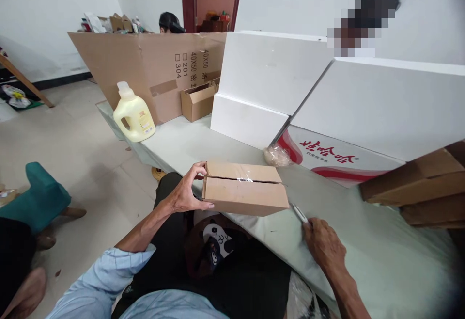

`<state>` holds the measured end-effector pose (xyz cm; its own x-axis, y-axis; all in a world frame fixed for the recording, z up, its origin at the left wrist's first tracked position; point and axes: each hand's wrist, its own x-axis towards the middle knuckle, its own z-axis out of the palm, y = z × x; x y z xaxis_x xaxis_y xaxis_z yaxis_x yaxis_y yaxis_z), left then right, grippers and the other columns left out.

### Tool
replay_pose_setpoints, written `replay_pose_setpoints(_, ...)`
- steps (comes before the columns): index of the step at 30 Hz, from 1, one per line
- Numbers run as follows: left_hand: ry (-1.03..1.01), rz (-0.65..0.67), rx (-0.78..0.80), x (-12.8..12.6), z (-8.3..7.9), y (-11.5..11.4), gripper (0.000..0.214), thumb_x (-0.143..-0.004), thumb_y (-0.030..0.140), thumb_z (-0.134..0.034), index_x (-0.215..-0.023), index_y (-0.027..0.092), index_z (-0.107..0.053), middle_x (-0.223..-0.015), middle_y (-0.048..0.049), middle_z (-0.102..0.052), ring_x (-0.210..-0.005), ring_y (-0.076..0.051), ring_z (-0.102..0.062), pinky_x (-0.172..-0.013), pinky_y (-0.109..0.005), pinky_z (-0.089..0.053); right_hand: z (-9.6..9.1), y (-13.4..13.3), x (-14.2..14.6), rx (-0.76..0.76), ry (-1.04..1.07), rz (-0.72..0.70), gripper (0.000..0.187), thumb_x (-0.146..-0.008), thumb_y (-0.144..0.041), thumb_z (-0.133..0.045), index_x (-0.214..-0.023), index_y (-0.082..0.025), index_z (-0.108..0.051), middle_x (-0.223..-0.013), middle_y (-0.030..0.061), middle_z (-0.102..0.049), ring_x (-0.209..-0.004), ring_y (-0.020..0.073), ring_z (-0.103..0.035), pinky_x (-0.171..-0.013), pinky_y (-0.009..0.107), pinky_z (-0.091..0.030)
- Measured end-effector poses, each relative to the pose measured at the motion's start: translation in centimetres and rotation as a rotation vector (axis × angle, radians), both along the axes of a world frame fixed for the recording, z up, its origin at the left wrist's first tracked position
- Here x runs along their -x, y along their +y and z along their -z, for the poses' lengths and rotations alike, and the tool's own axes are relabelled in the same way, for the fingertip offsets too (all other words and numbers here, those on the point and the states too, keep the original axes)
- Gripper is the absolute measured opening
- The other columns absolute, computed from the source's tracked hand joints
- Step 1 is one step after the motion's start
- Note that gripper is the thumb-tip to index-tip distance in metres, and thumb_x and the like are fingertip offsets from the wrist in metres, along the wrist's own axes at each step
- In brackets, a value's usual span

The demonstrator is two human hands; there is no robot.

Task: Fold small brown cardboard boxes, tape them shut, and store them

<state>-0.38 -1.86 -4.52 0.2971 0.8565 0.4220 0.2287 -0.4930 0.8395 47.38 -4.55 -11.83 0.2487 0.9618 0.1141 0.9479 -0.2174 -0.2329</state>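
A small brown cardboard box (245, 195) lies at the table's near edge, its two top flaps nearly meeting over a thin dark gap. Clear tape crosses the middle of that seam. My left hand (187, 190) grips the box's left end, thumb low on the near side and fingers at the far corner. Just off the box's right end, my right hand (325, 244) is closed around a slim, pale utility knife (300, 214). The knife's tip points toward the box's right corner, close to it; whether they touch I cannot tell.
Crumpled clear tape (276, 155) lies beyond the box on the green-covered table (363, 227). White boxes (269, 71) and a cardboard sheet (109, 62) wall off the back. A yellow jug (134, 115) and an open carton (198, 102) stand left; brown cartons (417, 178) right. Other people are nearby.
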Motion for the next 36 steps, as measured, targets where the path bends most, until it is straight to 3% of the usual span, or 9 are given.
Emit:
replay_pose_setpoints(2, 0.007, 0.001, -0.017, 0.0, -0.2, -0.2, 0.077, -0.066, 0.038, -0.098, -0.123, 0.026, -0.048, -0.165, -0.0206, -0.046, -0.15, -0.037, -0.053, -0.116, -0.048, -0.05, -1.7, 0.2, 0.5, -0.138, 0.196, 0.102, 0.032, -0.099, -0.045, -0.044, -0.102, -0.021, -0.065, -0.087, 0.0103, -0.071, -0.081, 0.03, -0.07, -0.072, 0.041, -0.054)
replay_pose_setpoints(4, 0.013, 0.008, -0.038, 0.0, -0.4, -0.3, 0.077, -0.066, 0.038, -0.098, -0.124, 0.025, -0.05, -0.164, -0.0207, -0.047, -0.15, -0.037, -0.053, -0.115, -0.048, -0.05, -4.7, 0.1, 1.6, -0.34, 0.365, 0.083, 0.035, -0.099, -0.051, -0.048, -0.108, -0.021, -0.066, -0.078, 0.0044, -0.067, -0.069, 0.025, -0.066, -0.066, 0.037, -0.053)
replay_pose_setpoints(7, 0.031, 0.011, -0.074, -0.2, -0.8, -0.5, 0.077, -0.067, 0.037, -0.097, -0.127, 0.025, -0.051, -0.163, -0.0211, -0.047, -0.151, -0.037, -0.052, -0.115, -0.048, -0.051, -10.4, -0.8, 4.7, -0.508, 0.376, -0.259, 0.033, -0.104, -0.053, -0.057, -0.11, -0.024, -0.07, -0.078, 0.0002, -0.066, -0.062, 0.0182, -0.059, -0.06, 0.031, -0.049)
replay_pose_setpoints(10, 0.055, 0.014, -0.128, -0.4, -1.2, -0.8, 0.076, -0.068, 0.035, -0.098, -0.128, 0.025, -0.052, -0.163, -0.0212, -0.048, -0.151, -0.038, -0.052, -0.115, -0.049, -0.051, -15.6, -1.7, 8.5, -0.48, 0.257, -0.682, 0.022, -0.109, -0.042, -0.059, -0.114, -0.025, -0.072, -0.088, 0.0027, -0.074, -0.068, 0.0169, -0.067, -0.064, 0.029, -0.05)
replay_pose_setpoints(13, 0.088, 0.021, -0.181, -0.6, -1.7, -1.2, 0.076, -0.068, 0.032, -0.099, -0.127, 0.025, -0.052, -0.161, -0.0209, -0.048, -0.151, -0.038, -0.051, -0.118, -0.052, -0.048, -18.5, -1.8, 11.2, -0.409, 0.162, -0.915, 0.017, -0.112, -0.032, -0.056, -0.119, -0.024, -0.07, -0.096, 0.0035, -0.077, -0.074, 0.0158, -0.071, -0.067, 0.027, -0.049)
replay_pose_setpoints(21, 0.126, 0.015, -0.225, -0.6, -2.0, -1.6, 0.081, -0.065, 0.031, -0.101, -0.129, 0.025, -0.052, -0.161, -0.0221, -0.047, -0.153, -0.04, -0.051, -0.122, -0.056, -0.046, -20.3, -1.1, 12.0, -0.437, -0.069, -1.011, 0.025, -0.116, -0.032, -0.049, -0.107, -0.022, -0.069, -0.091, 0.0034, -0.077, -0.066, 0.0137, -0.068, -0.058, 0.028, -0.04)
replay_pose_setpoints(31, 0.166, 0.028, -0.232, -1.0, -2.5, -1.9, 0.083, -0.064, 0.029, -0.102, -0.131, 0.024, -0.052, -0.163, -0.0236, -0.045, -0.154, -0.042, -0.049, -0.121, -0.057, -0.048, -21.8, -0.8, 13.5, -0.51, -0.406, -0.998, 0.045, -0.118, -0.034, -0.042, -0.083, -0.022, -0.068, -0.071, 0.0011, -0.066, -0.055, 0.0142, -0.057, -0.053, 0.035, -0.022)
replay_pose_setpoints(36, 0.175, 0.022, -0.247, -0.9, -2.2, -1.9, 0.086, -0.064, 0.03, -0.102, -0.133, 0.025, -0.052, -0.164, -0.0237, -0.044, -0.155, -0.043, -0.048, -0.121, -0.058, -0.048, -22.4, -0.9, 13.7, -0.522, -0.386, -1.001, 0.04, -0.117, -0.032, -0.046, -0.086, -0.02, -0.068, -0.074, 0.0022, -0.065, -0.061, 0.0159, -0.059, -0.056, 0.035, -0.026)
